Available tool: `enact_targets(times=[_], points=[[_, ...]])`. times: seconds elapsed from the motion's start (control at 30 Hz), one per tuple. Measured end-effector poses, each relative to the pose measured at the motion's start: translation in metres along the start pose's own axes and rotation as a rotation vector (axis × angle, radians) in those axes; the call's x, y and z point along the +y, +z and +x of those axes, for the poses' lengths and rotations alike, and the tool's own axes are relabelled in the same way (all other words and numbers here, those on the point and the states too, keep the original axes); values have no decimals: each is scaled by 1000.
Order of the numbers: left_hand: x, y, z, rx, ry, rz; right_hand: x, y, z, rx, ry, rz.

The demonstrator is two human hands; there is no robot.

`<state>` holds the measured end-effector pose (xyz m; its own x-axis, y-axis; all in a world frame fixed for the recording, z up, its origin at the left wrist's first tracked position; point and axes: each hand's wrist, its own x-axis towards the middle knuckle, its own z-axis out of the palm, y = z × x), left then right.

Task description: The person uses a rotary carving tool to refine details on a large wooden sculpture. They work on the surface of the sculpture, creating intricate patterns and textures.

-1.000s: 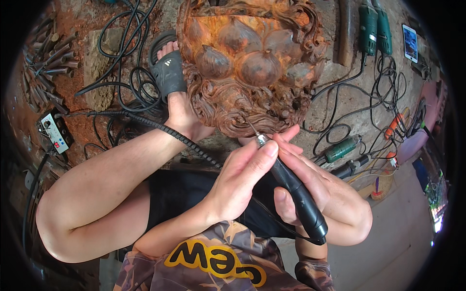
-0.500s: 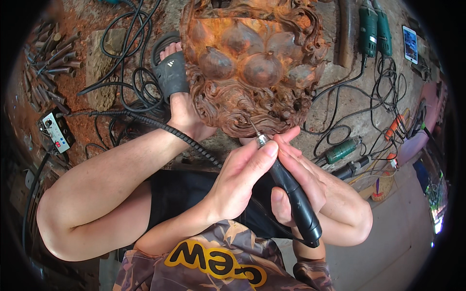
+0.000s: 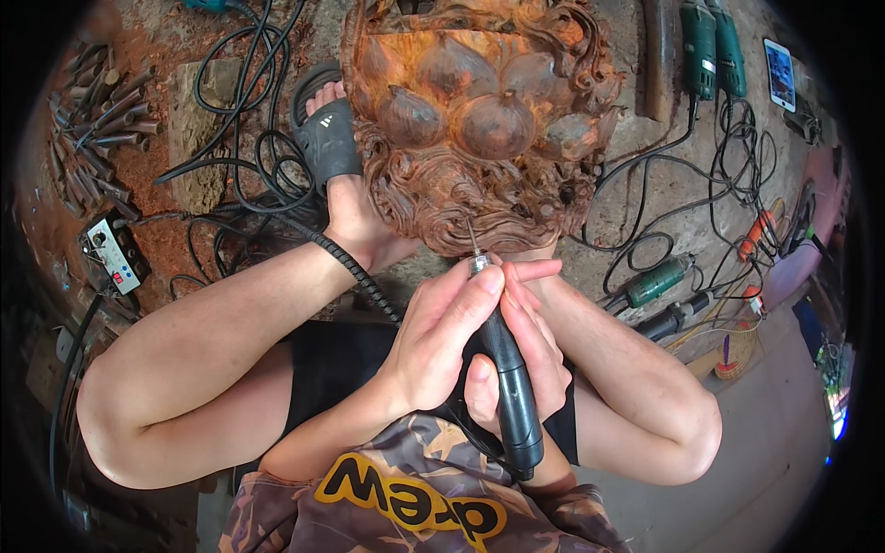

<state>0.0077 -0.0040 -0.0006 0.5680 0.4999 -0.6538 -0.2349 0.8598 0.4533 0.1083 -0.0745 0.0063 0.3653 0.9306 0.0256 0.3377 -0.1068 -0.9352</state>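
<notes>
A black rotary carving handpiece with a silver collar is gripped between both my hands. My left hand closes on its front end, the thumb laid along the collar. From the other side my right hand wraps the body, index finger stretched toward the right. The thin bit meets the lower edge of a carved reddish-brown wood piece, among swirling grooves. Whether the tip is cutting cannot be made out. Smooth rounded bosses stand higher up on the carving.
A small control box lies at left, below a heap of chisels and a wood block. Black cables loop across the floor. Green power tools, another green tool and a phone lie at right.
Both hands have shifted slightly left with the handpiece. Its rear end has swung left and toward me, so it lies straighter. The bit has moved a little left along the carving's edge.
</notes>
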Motion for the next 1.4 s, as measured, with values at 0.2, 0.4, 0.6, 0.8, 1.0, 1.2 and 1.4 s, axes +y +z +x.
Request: enact_targets(times=[0.2,0.4,0.6,0.8,1.0,1.2,1.4], points=[[2,1,1,18,-29,21,-3,3,2,26,7,-32],[0,1,2,-5,17,32,-2,1,3,21,6,-29],[2,-2,2,-10,0,41,-4,3,4,16,16,-52],[1,1,2,18,-16,41,-8,1,6,11,36,-55],[4,-1,4,-2,-23,55,-10,2,8,5,54,-65],[7,0,4,2,-25,-34,-14,-1,13,-30,81,-62],[6,4,2,26,-52,-30,-13,-4,11,-23,84,-24]])
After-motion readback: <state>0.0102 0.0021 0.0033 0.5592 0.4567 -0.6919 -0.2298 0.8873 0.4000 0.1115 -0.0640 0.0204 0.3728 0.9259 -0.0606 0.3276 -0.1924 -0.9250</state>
